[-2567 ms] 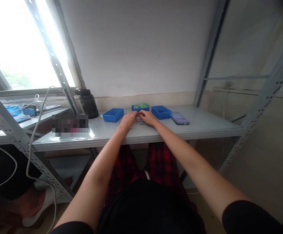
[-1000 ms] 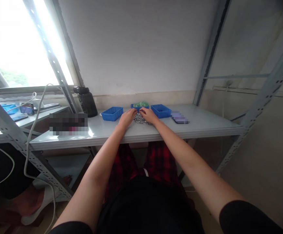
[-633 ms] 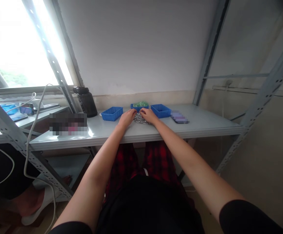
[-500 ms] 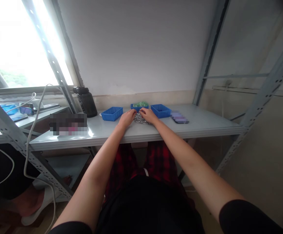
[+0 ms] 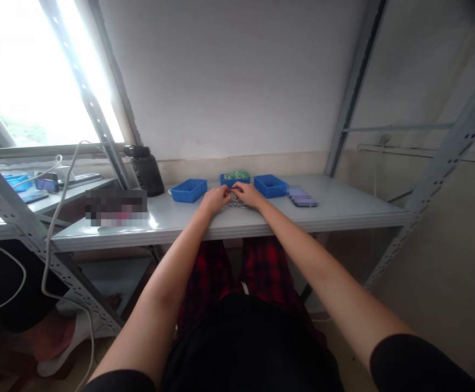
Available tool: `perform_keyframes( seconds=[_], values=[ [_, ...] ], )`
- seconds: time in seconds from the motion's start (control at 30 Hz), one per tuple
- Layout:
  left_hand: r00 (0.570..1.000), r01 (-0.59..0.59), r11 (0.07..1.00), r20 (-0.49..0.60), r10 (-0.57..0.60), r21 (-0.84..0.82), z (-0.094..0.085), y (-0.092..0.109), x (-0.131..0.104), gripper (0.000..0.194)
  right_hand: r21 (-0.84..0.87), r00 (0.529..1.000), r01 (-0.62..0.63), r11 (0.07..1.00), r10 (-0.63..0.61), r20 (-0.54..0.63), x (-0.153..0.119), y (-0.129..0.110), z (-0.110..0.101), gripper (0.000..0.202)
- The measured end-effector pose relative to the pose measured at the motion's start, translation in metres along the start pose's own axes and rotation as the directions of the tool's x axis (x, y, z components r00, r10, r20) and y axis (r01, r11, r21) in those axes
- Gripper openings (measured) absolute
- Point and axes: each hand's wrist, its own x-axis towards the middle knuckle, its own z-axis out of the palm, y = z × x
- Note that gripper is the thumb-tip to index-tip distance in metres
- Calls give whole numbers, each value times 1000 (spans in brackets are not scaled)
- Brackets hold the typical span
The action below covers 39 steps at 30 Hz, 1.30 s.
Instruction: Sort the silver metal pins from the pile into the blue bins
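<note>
A pile of thin, silvery metal pieces (image 5: 238, 203) lies on the grey tabletop near its front edge; their exact kind is too small to tell. My left hand (image 5: 215, 199) is at the pile's left side, its thumb and fingers drawn into a pinch. From the right, my right hand (image 5: 249, 194) reaches over the same pile, fingers bent and pinched close to the left fingertips. Whatever is between the fingers of either hand is too small to make out. Just behind the hands stands a blue bin (image 5: 224, 180) with green, translucent items (image 5: 238, 175).
Blue bins stand at left (image 5: 183, 196) and right (image 5: 277, 190) of the hands. A phone (image 5: 302, 197) lies beyond the right bin. At the back left is a dark bottle (image 5: 147, 173), with a blurred-out item (image 5: 116, 208) before it. Metal shelf posts (image 5: 437, 182) flank the table.
Both hands stay over the pile with small finger movements, and the fingertips are a little closer together. The view has shifted slightly; the bins have not moved.
</note>
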Motion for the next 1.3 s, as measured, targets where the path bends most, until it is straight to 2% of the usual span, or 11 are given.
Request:
perform_keyframes(
  seconds=[0.27, 0.43, 0.83, 1.3],
  values=[
    [999, 41, 999, -12, -40, 24, 1, 0, 0, 22, -38, 998, -14, 999, 16, 66, -2, -2, -1, 26],
    [1000, 23, 1000, -2, -23, 10, 0, 0, 1, 24, -16, 997, 8, 1000, -7, 82, -2, 0, 1, 28],
    [1000, -9, 999, 14, 8, 45, 4, -3, 1, 25, -22, 996, 15, 1000, -13, 87, -1, 3, 2, 28],
    [999, -48, 999, 26, 47, 22, 0, -1, -1, 25, -36, 999, -34, 999, 35, 33, 1, 4, 2, 25]
  ],
)
